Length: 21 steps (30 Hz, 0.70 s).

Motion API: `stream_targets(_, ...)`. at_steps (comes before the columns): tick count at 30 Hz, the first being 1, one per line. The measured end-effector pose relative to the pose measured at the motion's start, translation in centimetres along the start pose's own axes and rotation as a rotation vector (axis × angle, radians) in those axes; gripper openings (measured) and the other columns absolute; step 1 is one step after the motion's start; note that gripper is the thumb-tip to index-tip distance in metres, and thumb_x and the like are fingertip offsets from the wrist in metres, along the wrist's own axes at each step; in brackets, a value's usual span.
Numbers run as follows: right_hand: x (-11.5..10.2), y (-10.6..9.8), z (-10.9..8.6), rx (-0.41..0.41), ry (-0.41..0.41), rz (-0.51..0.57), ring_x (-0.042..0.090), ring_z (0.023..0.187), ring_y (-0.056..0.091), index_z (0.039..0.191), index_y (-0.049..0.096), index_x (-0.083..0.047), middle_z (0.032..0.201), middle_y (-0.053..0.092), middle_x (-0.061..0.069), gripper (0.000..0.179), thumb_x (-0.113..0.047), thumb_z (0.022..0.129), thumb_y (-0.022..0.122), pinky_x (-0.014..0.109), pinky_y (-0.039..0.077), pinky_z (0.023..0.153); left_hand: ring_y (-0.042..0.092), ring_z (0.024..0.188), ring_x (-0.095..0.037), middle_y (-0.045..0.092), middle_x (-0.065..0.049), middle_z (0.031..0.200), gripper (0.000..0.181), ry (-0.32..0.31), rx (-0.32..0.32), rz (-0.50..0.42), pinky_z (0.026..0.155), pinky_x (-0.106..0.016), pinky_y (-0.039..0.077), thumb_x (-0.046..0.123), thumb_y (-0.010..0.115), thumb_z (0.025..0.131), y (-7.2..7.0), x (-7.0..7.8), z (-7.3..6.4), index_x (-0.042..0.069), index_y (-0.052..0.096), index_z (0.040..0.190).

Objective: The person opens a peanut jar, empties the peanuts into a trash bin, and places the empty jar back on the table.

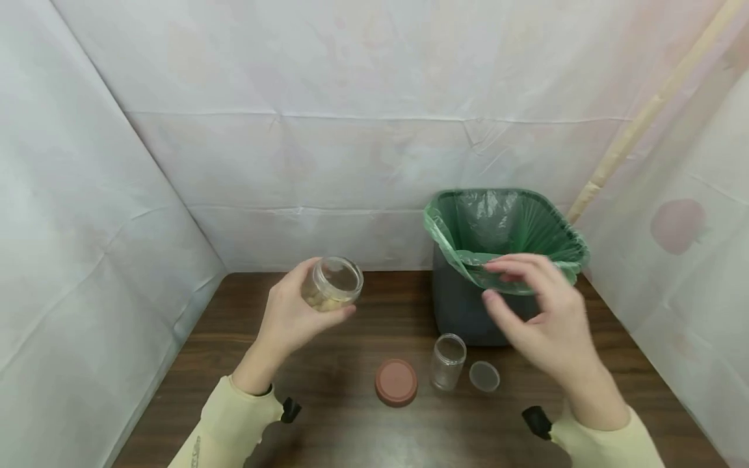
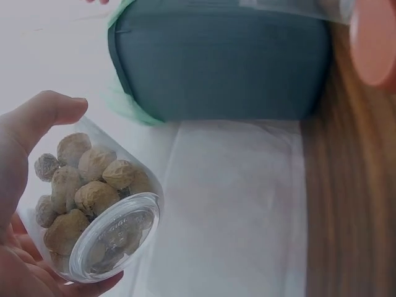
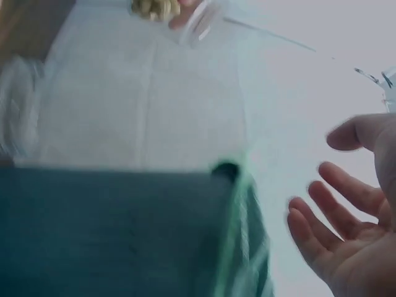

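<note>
In the head view my left hand (image 1: 290,312) grips a clear, lidless jar (image 1: 341,278), tilted and raised over the table. Seen from the left wrist, the left hand (image 2: 25,192) has thumb and fingers around this jar (image 2: 117,238). Lumpy, wrinkled light-brown pieces (image 2: 93,162), like dried nuts or fruit, fill part of it. My right hand (image 1: 547,318) hovers at the front of the green-lined bin (image 1: 468,315), fingers loosely spread and holding nothing. The right wrist view shows that hand (image 3: 352,229) with its fingers apart.
A reddish-brown lid (image 1: 396,382) lies on the dark wooden table (image 1: 328,416). Right of it a second clear jar (image 1: 447,367) stands uncapped, with a clear disc-shaped lid (image 1: 484,376) beside it. White cloth (image 1: 351,162) hangs behind and at both sides.
</note>
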State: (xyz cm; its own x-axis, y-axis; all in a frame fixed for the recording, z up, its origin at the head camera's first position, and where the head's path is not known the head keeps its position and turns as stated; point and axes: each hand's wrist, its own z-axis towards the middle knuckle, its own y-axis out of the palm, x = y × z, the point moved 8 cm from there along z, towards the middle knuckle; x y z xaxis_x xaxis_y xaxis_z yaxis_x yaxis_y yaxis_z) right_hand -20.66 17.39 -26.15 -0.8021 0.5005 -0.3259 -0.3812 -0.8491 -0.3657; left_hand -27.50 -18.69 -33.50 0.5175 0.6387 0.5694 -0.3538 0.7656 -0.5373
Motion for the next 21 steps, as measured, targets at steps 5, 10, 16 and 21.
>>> stream_targets(5,2.6,-3.5,1.5,0.110,0.066,-0.113,0.007,0.124,0.063,0.119,0.080,0.001,0.122,0.074,0.021,0.032,-0.009,0.089,0.077,0.018,0.043,0.108,0.072,0.102,-0.022,0.076,-0.003,0.119,0.085,0.049,-0.006,0.009,0.086,-0.045,0.059,0.038,0.107,0.063,-0.2,1.4,2.8,0.009,0.069,0.133)
stream_targets(10,6.9,-5.6,2.1,0.112,0.206,-0.249,0.024,0.132,0.062,0.130,0.078,-0.005,0.138,0.071,0.017,0.037,-0.016,0.096,0.077,0.012,0.037,0.106,0.071,0.094,-0.023,0.076,-0.005,0.114,0.081,0.101,-0.012,0.033,0.082,-0.047,0.059,0.040,0.105,0.065,-0.2,2.4,5.6,0.008,0.069,0.131)
stream_targets(16,12.6,-6.4,1.9,-0.084,0.512,-0.258,0.047,0.139,0.055,0.157,0.060,-0.011,0.160,0.052,0.020,0.053,-0.035,0.109,0.065,0.033,0.044,0.118,0.070,0.096,-0.026,0.077,-0.007,0.113,0.079,0.090,-0.029,0.041,0.082,-0.045,0.057,0.041,0.104,0.067,-0.2,2.9,8.8,0.008,0.069,0.130)
stream_targets(21,16.2,-6.0,0.8,-0.210,0.750,-0.146,0.056,0.151,0.042,0.172,0.037,-0.019,0.170,0.037,0.026,0.070,-0.053,0.113,0.048,0.076,0.038,0.114,0.072,0.103,-0.026,0.077,-0.007,0.118,0.082,0.023,-0.049,0.013,0.086,-0.047,0.058,0.042,0.103,0.070,0.1,3.0,11.1,0.009,0.067,0.136)
